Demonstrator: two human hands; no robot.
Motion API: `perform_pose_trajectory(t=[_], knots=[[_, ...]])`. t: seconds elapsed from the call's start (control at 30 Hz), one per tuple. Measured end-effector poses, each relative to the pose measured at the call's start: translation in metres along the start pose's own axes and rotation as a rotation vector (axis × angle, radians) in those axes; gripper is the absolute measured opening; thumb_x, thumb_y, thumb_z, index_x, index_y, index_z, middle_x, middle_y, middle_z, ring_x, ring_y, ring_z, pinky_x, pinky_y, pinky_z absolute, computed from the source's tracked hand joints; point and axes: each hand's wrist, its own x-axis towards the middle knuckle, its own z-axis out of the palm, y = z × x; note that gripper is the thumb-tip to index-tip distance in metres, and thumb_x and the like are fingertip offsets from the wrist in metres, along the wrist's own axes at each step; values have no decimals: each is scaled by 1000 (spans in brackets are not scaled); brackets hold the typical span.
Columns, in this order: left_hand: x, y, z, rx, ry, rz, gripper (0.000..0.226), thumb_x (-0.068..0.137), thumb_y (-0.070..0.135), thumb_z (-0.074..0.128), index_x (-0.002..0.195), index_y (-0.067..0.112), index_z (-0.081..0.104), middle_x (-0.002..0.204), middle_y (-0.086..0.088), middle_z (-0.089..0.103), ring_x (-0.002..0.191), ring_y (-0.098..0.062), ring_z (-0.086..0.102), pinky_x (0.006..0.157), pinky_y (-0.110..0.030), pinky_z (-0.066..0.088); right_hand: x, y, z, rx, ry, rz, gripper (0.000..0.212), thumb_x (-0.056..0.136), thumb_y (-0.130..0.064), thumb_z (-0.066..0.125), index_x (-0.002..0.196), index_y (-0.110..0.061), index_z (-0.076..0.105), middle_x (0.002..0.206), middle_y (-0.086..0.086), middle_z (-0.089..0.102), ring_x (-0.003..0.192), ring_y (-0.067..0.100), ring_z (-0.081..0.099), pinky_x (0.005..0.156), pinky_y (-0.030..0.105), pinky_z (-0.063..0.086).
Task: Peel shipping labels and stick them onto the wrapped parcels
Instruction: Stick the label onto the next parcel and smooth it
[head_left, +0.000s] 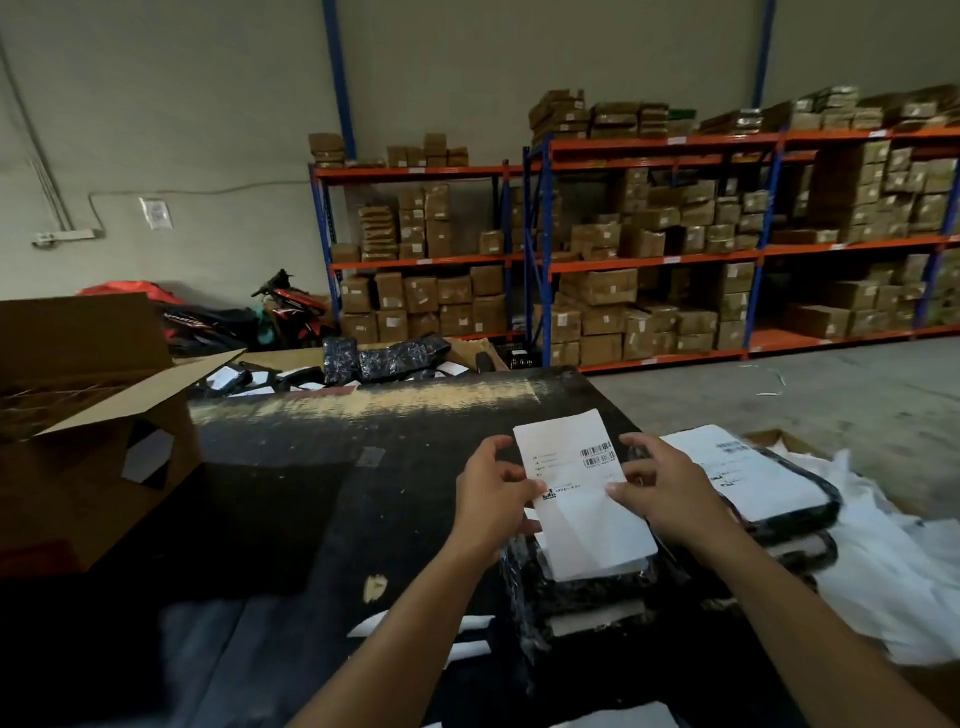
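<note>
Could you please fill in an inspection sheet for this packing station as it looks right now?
Surface: dark worktable, scuffed, with a pale worn strip along its far edge.
Job's things: white shipping label held up over a stack of black wrapped parcels; a labelled parcel lies to the right.
Clutter: heap of white backing paper on the right; open cardboard box on the left.
Grippers: left hand and right hand pinch the label's side edges.
Cables: conduit and wiring on the wall.
Surroundings: shelving racks full of cartons; parked motorbike.
</note>
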Motion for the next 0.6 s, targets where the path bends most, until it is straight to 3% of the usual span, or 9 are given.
perform_pose_trajectory(t=[0.07, 0.17, 0.3, 0.47, 0.6], knots=[[6, -3, 2, 50, 11, -12, 59, 84, -4, 64, 136, 14, 40, 98, -12, 67, 86, -21, 69, 60, -43, 61, 3, 0, 2, -47, -10, 0, 63, 79, -14, 71, 135, -18, 44, 112, 5, 69, 96, 16, 58, 79, 27, 42], [11, -6, 5, 112, 18, -23, 61, 85, -3, 64, 138, 14, 38, 98, -10, 66, 85, -19, 69, 58, -39, 61, 6, 1, 3, -63, -43, 24, 63, 79, -12, 69, 136, -15, 43, 114, 6, 68, 93, 16, 57, 71, 25, 42], [17, -12, 8, 159, 18, -47, 64, 84, -5, 63, 139, 13, 36, 98, -11, 65, 85, -19, 68, 52, -33, 60, 14, 7, 7, -71, -90, 72, 66, 79, -10, 70, 138, -13, 41, 116, 8, 67, 104, 21, 60, 87, 34, 49], [22, -19, 11, 184, 19, -70, 64, 83, -6, 64, 138, 13, 37, 100, -13, 64, 88, -21, 68, 53, -34, 60, 17, 14, 10, -90, -130, 76, 64, 79, -9, 68, 137, -12, 40, 116, 9, 67, 102, 18, 57, 80, 25, 41], [25, -24, 12, 229, 24, -60, 61, 83, -7, 64, 135, 12, 40, 99, -14, 64, 88, -22, 68, 53, -33, 60, 19, 20, 14, -110, -114, 68, 65, 78, -9, 68, 137, -10, 41, 110, 8, 70, 100, 19, 61, 82, 27, 45]])
